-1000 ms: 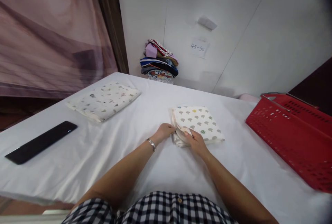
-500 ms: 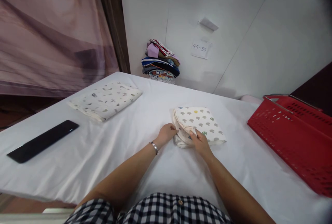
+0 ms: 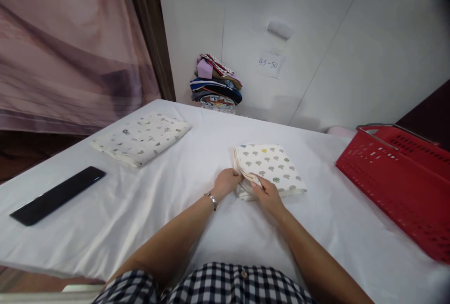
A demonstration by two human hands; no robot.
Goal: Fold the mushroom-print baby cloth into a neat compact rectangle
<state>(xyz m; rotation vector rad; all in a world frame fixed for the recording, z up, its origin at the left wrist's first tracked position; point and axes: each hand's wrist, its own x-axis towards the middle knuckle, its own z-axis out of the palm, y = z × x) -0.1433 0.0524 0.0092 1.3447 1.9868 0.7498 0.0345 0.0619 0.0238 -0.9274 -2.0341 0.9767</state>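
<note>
In front of me lies a folded white cloth (image 3: 270,161) printed with grey mushrooms and a few coloured ones. My left hand (image 3: 228,182), with a bracelet at its wrist, is closed at the cloth's near left edge, fingertips pinching its layers. My right hand (image 3: 267,196) grips the near edge, the thumb over a slightly lifted, curled corner. Some fingertips of both hands are hidden by the fabric. A second folded cloth (image 3: 147,137), white with small scattered prints, rests flat at the left, apart from my hands.
A long black flat object (image 3: 58,196) lies on the white-covered table (image 3: 147,219) at the left. At the right stands a red perforated basket (image 3: 397,182). Beyond the far edge is a stack of folded clothes (image 3: 216,81) by the wall. A pinkish curtain (image 3: 70,46) hangs at the left.
My right hand has moved slightly left and down, and the corner it holds is turned back less, lying closer to the stack. My left hand stays at the left edge.
</note>
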